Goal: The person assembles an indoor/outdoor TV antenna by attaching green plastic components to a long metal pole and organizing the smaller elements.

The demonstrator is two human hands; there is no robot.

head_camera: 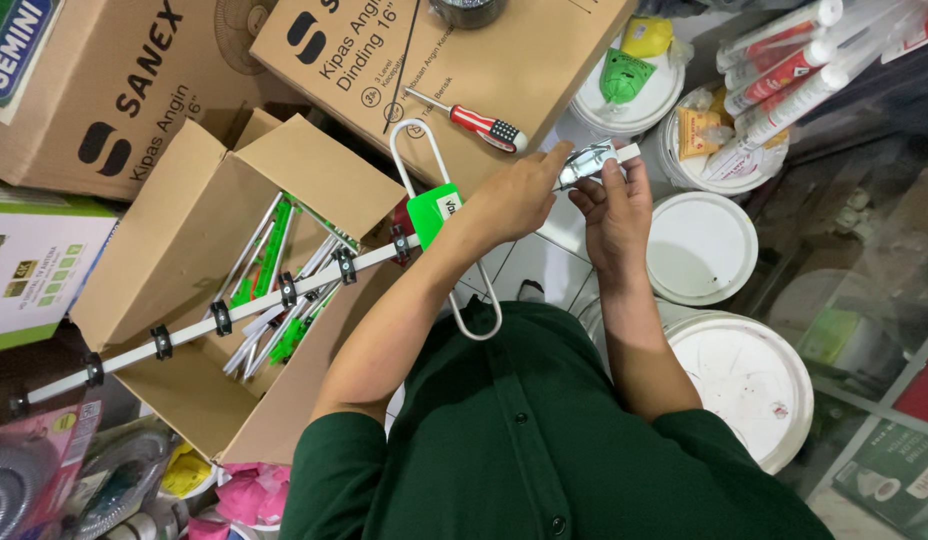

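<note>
Both my hands pinch a small metal bracket [591, 160] at the end of the long white antenna boom [214, 325], left hand [519, 195] beside right hand [614, 200]. The boom spans the open cardboard box [184, 230]; a red-handled screwdriver [474, 122] lies nearby.

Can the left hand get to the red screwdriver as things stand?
Probably yes. The screwdriver lies bare on the box top just above the left hand, nothing between. But that hand and the right hand both grip the metal bracket, so it must let go first.

Both hands [574, 195] grip metal bracket [591, 160] on antenna boom [244, 315].
</note>
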